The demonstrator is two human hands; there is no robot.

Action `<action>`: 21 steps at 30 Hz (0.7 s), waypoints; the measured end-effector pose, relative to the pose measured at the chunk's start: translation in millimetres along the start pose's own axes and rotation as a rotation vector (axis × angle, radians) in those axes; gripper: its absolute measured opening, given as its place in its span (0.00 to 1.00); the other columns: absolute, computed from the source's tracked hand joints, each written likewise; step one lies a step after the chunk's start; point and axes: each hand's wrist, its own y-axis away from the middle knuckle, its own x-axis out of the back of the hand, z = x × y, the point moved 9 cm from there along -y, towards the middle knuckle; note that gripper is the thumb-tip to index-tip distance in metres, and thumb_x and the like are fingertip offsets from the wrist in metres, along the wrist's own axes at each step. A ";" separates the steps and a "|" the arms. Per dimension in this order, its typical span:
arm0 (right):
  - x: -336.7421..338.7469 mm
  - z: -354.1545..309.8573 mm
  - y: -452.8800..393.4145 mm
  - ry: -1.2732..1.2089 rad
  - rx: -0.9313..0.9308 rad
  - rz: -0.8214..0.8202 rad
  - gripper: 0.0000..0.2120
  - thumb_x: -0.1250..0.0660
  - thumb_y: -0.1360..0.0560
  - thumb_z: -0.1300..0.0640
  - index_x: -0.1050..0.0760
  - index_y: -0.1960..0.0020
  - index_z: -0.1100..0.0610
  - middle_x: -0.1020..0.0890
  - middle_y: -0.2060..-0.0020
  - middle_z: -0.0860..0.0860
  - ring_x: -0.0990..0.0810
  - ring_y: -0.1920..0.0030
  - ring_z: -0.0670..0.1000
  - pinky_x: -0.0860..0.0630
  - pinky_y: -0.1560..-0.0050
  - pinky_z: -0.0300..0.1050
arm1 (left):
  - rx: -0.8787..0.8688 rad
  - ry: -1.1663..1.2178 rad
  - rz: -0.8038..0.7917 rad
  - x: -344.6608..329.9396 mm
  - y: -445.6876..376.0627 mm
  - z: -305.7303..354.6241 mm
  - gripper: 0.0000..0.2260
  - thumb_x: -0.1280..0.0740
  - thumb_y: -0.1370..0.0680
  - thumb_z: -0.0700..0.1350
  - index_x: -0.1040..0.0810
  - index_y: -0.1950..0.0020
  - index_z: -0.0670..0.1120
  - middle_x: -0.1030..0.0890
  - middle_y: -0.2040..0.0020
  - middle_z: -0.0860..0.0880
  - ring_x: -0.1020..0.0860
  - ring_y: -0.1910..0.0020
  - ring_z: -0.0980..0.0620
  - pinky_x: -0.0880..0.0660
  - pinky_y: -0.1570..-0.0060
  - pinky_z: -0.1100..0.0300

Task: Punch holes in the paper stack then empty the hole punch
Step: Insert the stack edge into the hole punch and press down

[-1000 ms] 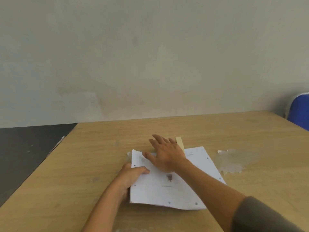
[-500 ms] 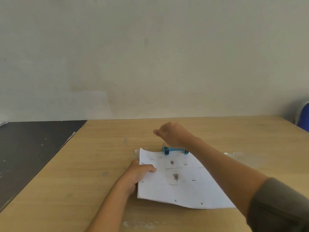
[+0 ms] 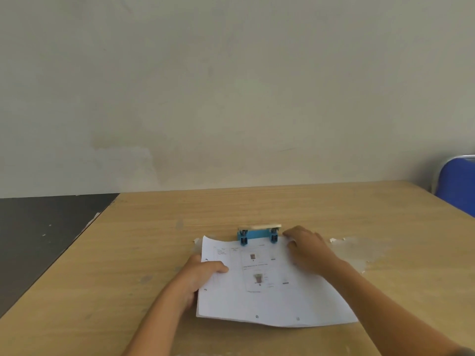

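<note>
A white paper stack (image 3: pixel 270 286) with printed text and small pictures lies on the wooden table (image 3: pixel 154 240). Its far edge sits in a blue hole punch (image 3: pixel 258 235) with a pale lever on top. My left hand (image 3: pixel 203 274) grips the stack's left edge, thumb on top of the sheets. My right hand (image 3: pixel 308 249) rests on the stack's far right corner, just right of the punch, fingers curled around the paper's edge. Small punched holes show along the near and left edges of the top sheet.
A worn, whitish patch (image 3: pixel 359 250) with flaking surface marks the table to the right of the paper. A blue chair back (image 3: pixel 460 186) stands at the far right. Dark floor (image 3: pixel 38 235) lies beyond the table's left edge.
My right hand lifted off the punch lever, swung up, then came down on the stack's far right corner. The blue punch is now uncovered. My left hand kept its hold.
</note>
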 end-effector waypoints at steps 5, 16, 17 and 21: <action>0.3 -3.4 -0.6 0.085 0.052 -0.041 0.20 0.44 0.18 0.55 0.25 0.28 0.49 0.25 0.34 0.49 0.29 0.31 0.54 0.36 0.29 0.55 | -0.008 -0.020 -0.010 0.8 3.1 0.7 0.10 0.27 0.23 0.39 0.15 0.42 0.45 0.09 0.55 0.44 0.11 0.56 0.43 0.15 0.55 0.49; 1.7 -0.2 30.0 0.019 0.074 -0.157 0.11 0.40 0.21 0.48 0.24 0.41 0.47 0.27 0.48 0.43 0.27 0.43 0.50 0.39 0.28 0.59 | -0.093 0.048 -0.034 0.8 44.6 -15.1 0.09 0.27 0.22 0.39 0.13 0.43 0.45 0.10 0.51 0.45 0.11 0.53 0.42 0.16 0.52 0.47; 4.8 0.2 33.7 -0.006 0.076 -0.157 0.08 0.39 0.21 0.47 0.25 0.44 0.46 0.25 0.50 0.41 0.26 0.47 0.48 0.40 0.27 0.61 | -0.119 0.060 -0.016 1.6 49.8 -14.8 0.09 0.26 0.23 0.39 0.14 0.43 0.45 0.10 0.50 0.45 0.11 0.53 0.43 0.16 0.51 0.47; 38.2 -6.4 51.7 -0.188 0.117 -0.075 0.05 0.32 0.23 0.50 0.25 0.56 0.42 0.19 0.58 0.40 0.22 0.61 0.41 0.24 0.55 0.37 | -0.285 0.077 0.042 4.7 71.5 -0.3 0.11 0.24 0.23 0.40 0.12 0.49 0.56 0.10 0.50 0.52 0.11 0.53 0.51 0.17 0.55 0.54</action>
